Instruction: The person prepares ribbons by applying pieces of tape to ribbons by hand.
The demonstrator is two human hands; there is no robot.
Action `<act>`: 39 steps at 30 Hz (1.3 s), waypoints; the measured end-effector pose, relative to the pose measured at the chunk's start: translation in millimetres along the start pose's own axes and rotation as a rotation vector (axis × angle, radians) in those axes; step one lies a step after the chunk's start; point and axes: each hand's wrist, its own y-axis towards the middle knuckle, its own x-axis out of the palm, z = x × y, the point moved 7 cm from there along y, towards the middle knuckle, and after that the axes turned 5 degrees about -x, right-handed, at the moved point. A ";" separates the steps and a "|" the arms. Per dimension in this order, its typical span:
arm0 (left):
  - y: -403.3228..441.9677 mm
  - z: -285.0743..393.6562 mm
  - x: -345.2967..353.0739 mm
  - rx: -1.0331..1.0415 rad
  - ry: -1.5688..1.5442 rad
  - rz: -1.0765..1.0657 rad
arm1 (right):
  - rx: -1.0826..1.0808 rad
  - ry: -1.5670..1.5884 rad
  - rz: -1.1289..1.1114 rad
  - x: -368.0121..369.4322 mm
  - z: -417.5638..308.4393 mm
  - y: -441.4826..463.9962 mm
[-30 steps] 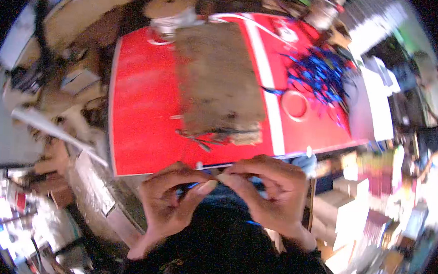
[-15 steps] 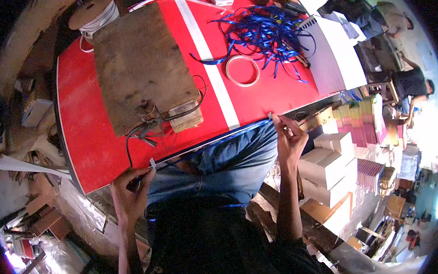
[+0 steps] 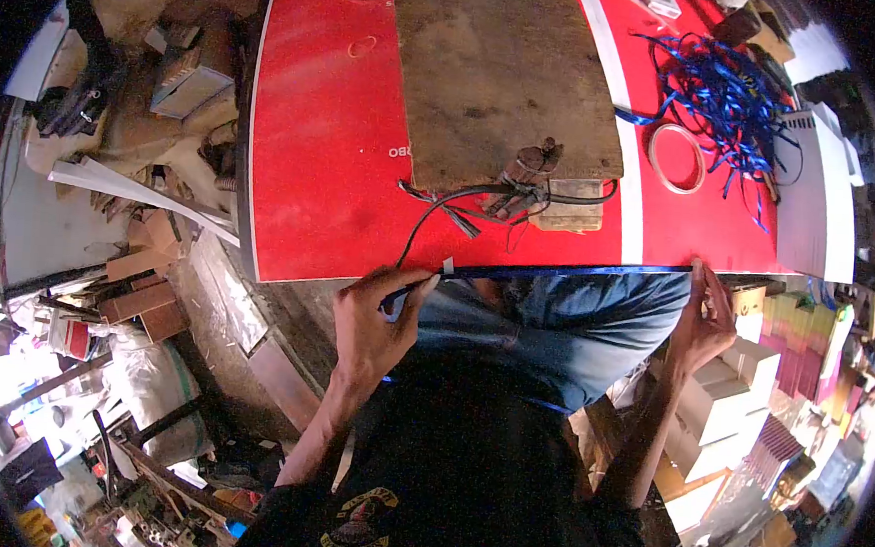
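Note:
A dark blue ribbon (image 3: 568, 270) is stretched along the front edge of the red tabletop (image 3: 314, 166). At its left end, my left hand (image 3: 380, 315) pinches it near a small whitish tab (image 3: 448, 266). My right hand (image 3: 703, 320) has its fingers closed on the ribbon's other end at the table edge. Between and beyond the hands lies a worn wooden board (image 3: 505, 77), with dark cords (image 3: 463, 190) and a small wooden block (image 3: 570, 205) at its near edge. A tangle of blue ribbon (image 3: 724, 101) lies at the right.
A ring of tape (image 3: 677, 159) sits near the tangle. A stack of white sheets (image 3: 820, 197) stands at the table's right end. White boxes (image 3: 720, 406) are stacked at the lower right. Cardboard pieces (image 3: 146, 286) and a white sack (image 3: 154, 397) lie at the left.
My hands have gone from close together to far apart, with the ribbon drawn out between them. The view has also shifted, placing the board and tangle farther right than half a second ago.

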 end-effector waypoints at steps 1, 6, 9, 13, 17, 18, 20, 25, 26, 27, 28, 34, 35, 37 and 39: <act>-0.3 0.6 -0.3 0.000 0.001 0.002 | -0.001 0.002 0.000 -0.1 0.2 0.1; -2.2 -2.7 0.8 0.031 -0.023 0.037 | 0.063 -0.045 -0.017 -0.1 -1.4 0.1; -2.6 5.0 -1.2 -0.056 -0.093 -0.046 | 0.101 -0.161 -0.062 -5.7 4.0 1.2; -2.2 30.1 -8.3 -0.229 -0.264 -0.291 | -0.067 -0.079 -0.119 -31.8 -138.4 15.2; 0.9 77.8 -8.8 -0.222 -0.644 -0.551 | -0.075 0.596 -0.737 -0.1 -226.6 7.4; 2.8 89.0 -11.6 -0.203 -0.719 -0.576 | -0.044 0.690 -0.876 8.6 -238.1 7.2; 9.6 104.8 -21.6 -0.115 -0.684 -0.584 | 0.046 0.802 -0.946 17.4 -242.3 6.1; 30.4 129.9 -36.9 0.017 -0.467 -0.538 | -0.170 0.718 -0.986 20.8 -251.9 26.5; 37.1 137.1 -40.0 0.022 -0.470 -0.536 | -0.179 0.703 -0.980 22.5 -255.0 35.2; 45.6 146.3 -45.5 0.068 -0.409 -0.494 | -0.224 0.719 -0.908 26.2 -256.9 43.9; 54.6 153.2 -49.1 0.115 -0.347 -0.450 | -0.253 0.671 -0.898 30.5 -258.8 51.9; 107.4 152.7 -38.6 0.226 -0.301 -0.377 | -0.416 0.634 -0.846 83.7 -251.2 86.1; 112.3 149.6 -36.2 0.245 -0.261 -0.360 | -0.447 0.646 -0.853 89.0 -250.7 86.9; 118.1 143.5 -31.8 0.234 -0.277 -0.364 | -0.407 0.608 -0.902 95.8 -247.3 89.4; 122.5 142.1 -31.0 0.216 -0.292 -0.370 | -0.365 0.514 -0.996 105.0 -242.4 89.7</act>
